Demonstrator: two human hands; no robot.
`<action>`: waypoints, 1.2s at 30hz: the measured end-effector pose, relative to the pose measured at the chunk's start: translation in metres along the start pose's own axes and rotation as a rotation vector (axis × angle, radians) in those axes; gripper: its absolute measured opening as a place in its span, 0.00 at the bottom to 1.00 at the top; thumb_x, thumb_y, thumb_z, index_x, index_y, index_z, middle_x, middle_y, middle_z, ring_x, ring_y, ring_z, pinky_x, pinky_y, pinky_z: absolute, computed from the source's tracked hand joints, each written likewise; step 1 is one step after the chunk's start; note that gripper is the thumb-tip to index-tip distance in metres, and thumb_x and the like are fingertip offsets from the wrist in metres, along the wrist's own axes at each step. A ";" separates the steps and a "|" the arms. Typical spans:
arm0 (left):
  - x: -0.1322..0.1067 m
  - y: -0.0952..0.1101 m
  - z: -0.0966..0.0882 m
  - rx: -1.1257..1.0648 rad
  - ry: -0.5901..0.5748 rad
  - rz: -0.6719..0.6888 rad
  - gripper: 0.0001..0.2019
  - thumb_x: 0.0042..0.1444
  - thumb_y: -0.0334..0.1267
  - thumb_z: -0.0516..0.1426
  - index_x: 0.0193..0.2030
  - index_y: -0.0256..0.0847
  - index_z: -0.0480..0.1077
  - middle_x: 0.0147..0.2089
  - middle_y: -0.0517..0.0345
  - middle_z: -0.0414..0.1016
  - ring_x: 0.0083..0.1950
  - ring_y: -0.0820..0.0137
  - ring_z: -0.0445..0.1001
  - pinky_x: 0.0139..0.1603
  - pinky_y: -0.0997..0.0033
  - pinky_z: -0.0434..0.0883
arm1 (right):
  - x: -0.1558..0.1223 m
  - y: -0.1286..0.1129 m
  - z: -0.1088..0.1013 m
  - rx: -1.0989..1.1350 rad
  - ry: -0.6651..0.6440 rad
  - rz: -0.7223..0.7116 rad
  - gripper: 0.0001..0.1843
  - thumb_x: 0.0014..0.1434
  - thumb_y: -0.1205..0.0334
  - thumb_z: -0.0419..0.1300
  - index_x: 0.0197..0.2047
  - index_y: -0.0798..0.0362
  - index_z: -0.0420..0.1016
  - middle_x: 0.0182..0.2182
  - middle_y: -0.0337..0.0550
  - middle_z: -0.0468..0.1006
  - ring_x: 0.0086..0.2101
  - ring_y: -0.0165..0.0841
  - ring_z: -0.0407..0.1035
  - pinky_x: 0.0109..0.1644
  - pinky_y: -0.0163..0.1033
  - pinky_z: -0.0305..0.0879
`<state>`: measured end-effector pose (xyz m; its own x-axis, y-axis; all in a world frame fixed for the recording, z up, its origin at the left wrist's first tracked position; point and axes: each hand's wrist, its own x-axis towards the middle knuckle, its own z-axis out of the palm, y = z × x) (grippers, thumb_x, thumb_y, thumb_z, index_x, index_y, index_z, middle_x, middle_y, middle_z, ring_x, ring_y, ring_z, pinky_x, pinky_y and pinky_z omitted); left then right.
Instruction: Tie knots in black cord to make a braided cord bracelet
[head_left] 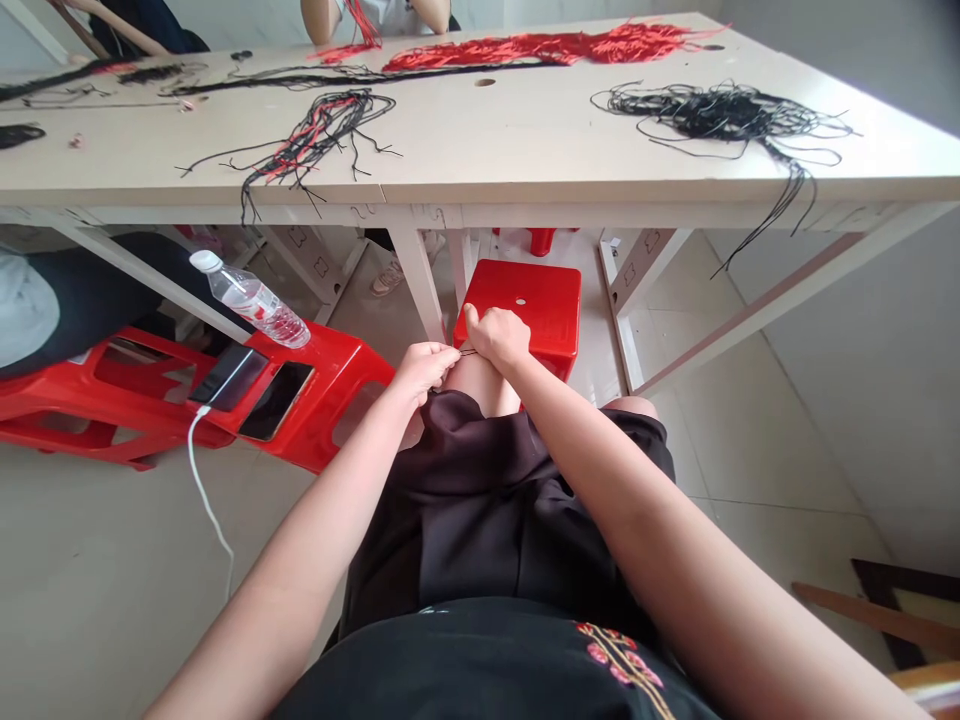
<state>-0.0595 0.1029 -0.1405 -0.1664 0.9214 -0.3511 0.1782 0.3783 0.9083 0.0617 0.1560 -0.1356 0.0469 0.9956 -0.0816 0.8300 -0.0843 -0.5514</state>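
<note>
My left hand (pixel 425 370) and my right hand (pixel 497 337) are pinched close together above my bare knee (pixel 480 378). A short, thin dark cord (pixel 468 352) spans the small gap between them, with its ends held in the fingertips of both hands. My black skirt (pixel 480 500) covers my lap just below. Farther away on the table top (pixel 480 130) lie a tangle of black cords (pixel 720 112), a red-and-black cord bundle (pixel 315 130) and a long red fringe of cord (pixel 540 48). Neither hand touches these.
A red plastic stool (pixel 517 310) stands just beyond my hands, under the table. Left of me, a toppled red stool (pixel 315 400) holds a water bottle (pixel 251 300) and a phone (pixel 229 375) with a white cable (pixel 201 490). A person sits across the table.
</note>
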 end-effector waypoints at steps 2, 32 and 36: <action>0.001 -0.001 -0.001 -0.004 0.003 -0.001 0.04 0.37 0.32 0.57 0.20 0.37 0.65 0.15 0.67 0.57 0.16 0.82 0.52 0.15 0.80 0.45 | 0.000 -0.001 0.000 -0.005 0.003 -0.011 0.32 0.62 0.42 0.40 0.38 0.56 0.77 0.39 0.54 0.79 0.43 0.43 0.72 0.47 0.44 0.64; -0.012 0.007 -0.004 0.062 -0.006 0.068 0.05 0.42 0.36 0.58 0.22 0.36 0.68 0.18 0.65 0.62 0.19 0.81 0.56 0.18 0.79 0.52 | -0.002 0.002 0.003 -0.050 0.044 -0.080 0.33 0.63 0.42 0.38 0.37 0.56 0.77 0.37 0.54 0.79 0.42 0.42 0.72 0.44 0.41 0.65; -0.014 0.005 -0.005 0.089 0.026 0.082 0.06 0.41 0.38 0.59 0.23 0.36 0.69 0.18 0.65 0.63 0.19 0.79 0.57 0.19 0.79 0.54 | -0.002 0.001 0.005 -0.060 0.048 -0.082 0.33 0.62 0.42 0.39 0.36 0.56 0.77 0.36 0.55 0.79 0.41 0.43 0.73 0.44 0.41 0.65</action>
<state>-0.0610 0.0918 -0.1302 -0.1724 0.9474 -0.2697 0.2777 0.3094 0.9095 0.0594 0.1537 -0.1397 0.0029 1.0000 0.0029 0.8639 -0.0010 -0.5036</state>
